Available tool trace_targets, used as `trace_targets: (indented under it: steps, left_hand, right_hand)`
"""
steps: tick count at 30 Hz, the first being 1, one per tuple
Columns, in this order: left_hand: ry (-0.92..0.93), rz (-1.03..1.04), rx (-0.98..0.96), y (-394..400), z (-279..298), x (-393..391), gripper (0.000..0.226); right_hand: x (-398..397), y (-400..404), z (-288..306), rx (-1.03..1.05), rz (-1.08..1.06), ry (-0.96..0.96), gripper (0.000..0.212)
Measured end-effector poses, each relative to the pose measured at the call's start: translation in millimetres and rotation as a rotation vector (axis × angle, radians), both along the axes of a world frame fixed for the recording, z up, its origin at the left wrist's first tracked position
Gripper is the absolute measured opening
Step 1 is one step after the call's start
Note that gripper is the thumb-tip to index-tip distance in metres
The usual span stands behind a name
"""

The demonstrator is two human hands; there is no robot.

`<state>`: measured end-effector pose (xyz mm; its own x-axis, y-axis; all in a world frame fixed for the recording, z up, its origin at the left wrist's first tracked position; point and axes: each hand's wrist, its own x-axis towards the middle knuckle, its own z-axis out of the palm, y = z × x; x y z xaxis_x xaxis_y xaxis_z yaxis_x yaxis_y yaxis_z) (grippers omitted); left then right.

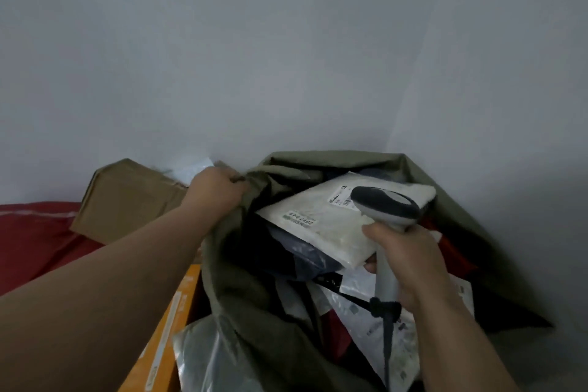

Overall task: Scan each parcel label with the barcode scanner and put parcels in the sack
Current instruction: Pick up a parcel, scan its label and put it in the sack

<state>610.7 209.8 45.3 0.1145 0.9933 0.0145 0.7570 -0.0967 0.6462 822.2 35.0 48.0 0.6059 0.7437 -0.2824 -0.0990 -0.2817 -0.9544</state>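
An olive-green sack [254,302] stands open against the wall, filled with several parcels. My left hand [216,192] grips the sack's rim at its left side and holds the mouth open. My right hand [410,259] grips the handle of a grey and black barcode scanner [386,205], its head over the sack. The same hand also holds the near edge of a white padded parcel [321,226] with printed labels, which lies on top of the sack's contents. Under it lie a dark blue bag [305,256] and clear plastic mailers [359,305].
A brown cardboard box [127,200] lies left of the sack on a red surface [35,239]. An orange box [165,337] and a clear plastic parcel [203,356] sit at the lower left. A grey wall [286,57] rises close behind. The scanner's dark cable [386,344] hangs down.
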Motion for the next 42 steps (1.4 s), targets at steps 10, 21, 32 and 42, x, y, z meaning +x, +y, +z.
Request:
trace_targets:
  steps: [10,21,32,42]
  left_hand:
    - [-0.06,-0.186,0.08,-14,19,9,0.027]
    - [-0.281,0.04,0.005,-50,10,-108,0.028]
    - [-0.267,0.144,-0.055,-146,-1,-330,0.019]
    - [-0.321,0.289,-0.122,-205,-9,-460,0.01]
  right_hand:
    - [-40,46,-22,0.072,0.127,0.437,0.022]
    - [-98,-14,2,0.291,0.046,0.436,0.009]
    - [-301,-99,15,0.212,0.254,0.34,0.009]
    - [-415,-137,9,0.096,0.379,0.272,0.015]
